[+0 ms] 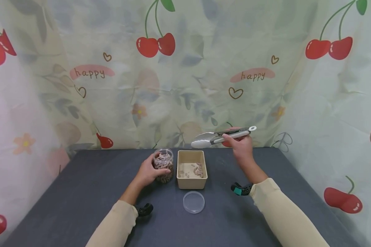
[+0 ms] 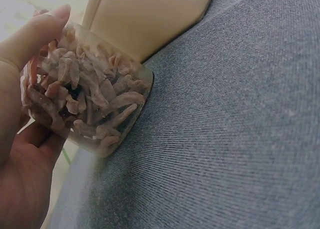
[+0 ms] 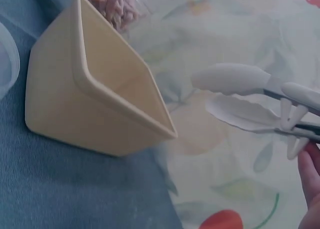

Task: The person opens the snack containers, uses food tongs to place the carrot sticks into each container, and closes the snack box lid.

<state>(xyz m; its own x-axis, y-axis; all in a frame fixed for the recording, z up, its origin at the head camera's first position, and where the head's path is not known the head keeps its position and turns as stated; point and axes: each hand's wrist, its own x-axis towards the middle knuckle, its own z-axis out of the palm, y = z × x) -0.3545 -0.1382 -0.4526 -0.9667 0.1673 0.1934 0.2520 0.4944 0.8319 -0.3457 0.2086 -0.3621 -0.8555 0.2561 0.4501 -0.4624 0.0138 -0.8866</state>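
My left hand (image 1: 147,171) grips a clear jar (image 1: 164,176) that stands on the dark table, filled with pale brown-grey dried pieces (image 2: 95,94). Thumb and fingers wrap around its side in the left wrist view, and its mouth is uncovered. A beige rectangular bin (image 1: 191,184) stands just right of the jar, with a few similar pieces (image 1: 198,169) on its floor. Up behind and right of the bin, my right hand (image 1: 242,147) holds a pair of tongs (image 3: 240,96) by the handles. Their white tips are slightly apart with nothing between them, pointing left.
A round clear lid (image 1: 193,202) lies on the table (image 1: 111,181) in front of the bin. Patterned cloth (image 1: 185,103) hangs behind the table and along both sides. Each wrist wears a dark strap (image 1: 242,189).
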